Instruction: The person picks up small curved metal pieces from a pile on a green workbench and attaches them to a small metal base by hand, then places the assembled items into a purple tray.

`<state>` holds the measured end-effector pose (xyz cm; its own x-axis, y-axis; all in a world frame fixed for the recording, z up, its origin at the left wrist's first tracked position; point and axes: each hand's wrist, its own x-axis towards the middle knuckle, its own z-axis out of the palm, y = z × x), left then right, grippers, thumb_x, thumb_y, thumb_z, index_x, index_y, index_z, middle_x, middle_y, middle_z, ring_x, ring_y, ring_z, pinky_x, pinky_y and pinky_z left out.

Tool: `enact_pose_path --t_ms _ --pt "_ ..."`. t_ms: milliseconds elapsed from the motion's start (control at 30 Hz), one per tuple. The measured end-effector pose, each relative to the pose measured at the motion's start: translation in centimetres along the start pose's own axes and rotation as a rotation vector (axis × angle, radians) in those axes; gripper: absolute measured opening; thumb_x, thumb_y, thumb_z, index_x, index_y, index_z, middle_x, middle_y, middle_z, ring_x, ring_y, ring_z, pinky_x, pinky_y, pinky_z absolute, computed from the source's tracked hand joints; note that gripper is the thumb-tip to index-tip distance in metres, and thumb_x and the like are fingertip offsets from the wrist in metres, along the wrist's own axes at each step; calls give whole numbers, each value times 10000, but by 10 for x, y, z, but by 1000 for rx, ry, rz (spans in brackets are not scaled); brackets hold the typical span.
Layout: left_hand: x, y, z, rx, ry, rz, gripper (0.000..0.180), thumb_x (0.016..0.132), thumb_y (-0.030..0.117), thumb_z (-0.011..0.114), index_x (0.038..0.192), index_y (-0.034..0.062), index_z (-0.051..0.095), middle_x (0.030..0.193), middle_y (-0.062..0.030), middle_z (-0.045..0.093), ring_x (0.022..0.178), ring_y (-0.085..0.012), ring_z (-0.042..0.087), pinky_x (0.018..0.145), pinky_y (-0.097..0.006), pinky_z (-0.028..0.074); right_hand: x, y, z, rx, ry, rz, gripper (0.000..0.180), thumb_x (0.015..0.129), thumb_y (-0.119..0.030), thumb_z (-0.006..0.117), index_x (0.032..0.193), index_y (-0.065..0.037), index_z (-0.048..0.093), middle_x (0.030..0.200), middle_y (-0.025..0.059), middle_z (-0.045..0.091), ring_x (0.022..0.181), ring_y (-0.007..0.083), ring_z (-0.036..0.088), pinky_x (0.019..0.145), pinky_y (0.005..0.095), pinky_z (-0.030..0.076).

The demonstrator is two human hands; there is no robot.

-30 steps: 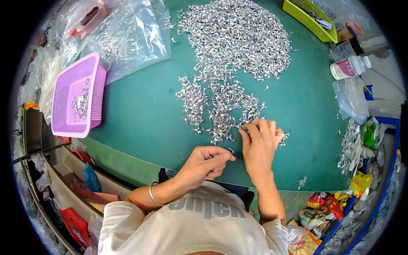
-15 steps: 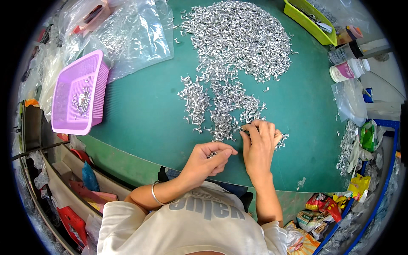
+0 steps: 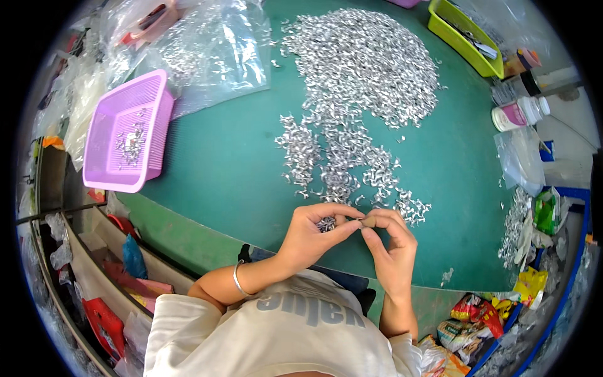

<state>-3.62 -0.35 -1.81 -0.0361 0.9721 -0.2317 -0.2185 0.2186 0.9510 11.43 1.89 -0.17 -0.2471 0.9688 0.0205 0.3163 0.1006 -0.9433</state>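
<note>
In front of my body, my left hand [image 3: 309, 237] is curled around several small curved silver metal pieces [image 3: 326, 224]. Its thumb and index finger pinch together at the tips. My right hand [image 3: 392, 245] meets it there, thumb and fingers closed on what seems to be one of these small metal pieces, mostly covered by the fingertips. Just beyond both hands lie loose clusters of the same pieces [image 3: 340, 182], which run back to a large heap [image 3: 370, 66] on the green tabletop [image 3: 220, 157].
At left stands a purple basket [image 3: 160, 135] with some metal pieces inside, beside clear plastic bags [image 3: 220, 63]. A yellow-green tray [image 3: 461, 47] and a white bottle [image 3: 518, 114] sit at the far right. More pieces [image 3: 516, 226] lie along the right edge, near a blue frame [image 3: 585, 220].
My right hand has drawn back from the small clusters to my left hand's fingertips. The left hand has opened slightly, showing more of the pieces inside. The view has shifted a little.
</note>
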Motion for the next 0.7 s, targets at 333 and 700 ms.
enact_pose_path --t_ms 333,700 --pt "-7 101 -198 758 1156 473 211 782 113 631 937 -30 637 651 12 507 605 -57 426 553 -204 356 -2 -4 23 -755 -90 -209 340 666 -97 696 981 -35 584 1037 87 513 1016 287 445 888 439 286" --pt "-20 46 -74 227 272 85 165 784 49 617 944 33 653 652 46 544 595 -18 448 536 -168 364 8 20 1 -328 192 -224 98 711 9 633 794 -4 583 798 94 574 798 255 529 745 346 394"
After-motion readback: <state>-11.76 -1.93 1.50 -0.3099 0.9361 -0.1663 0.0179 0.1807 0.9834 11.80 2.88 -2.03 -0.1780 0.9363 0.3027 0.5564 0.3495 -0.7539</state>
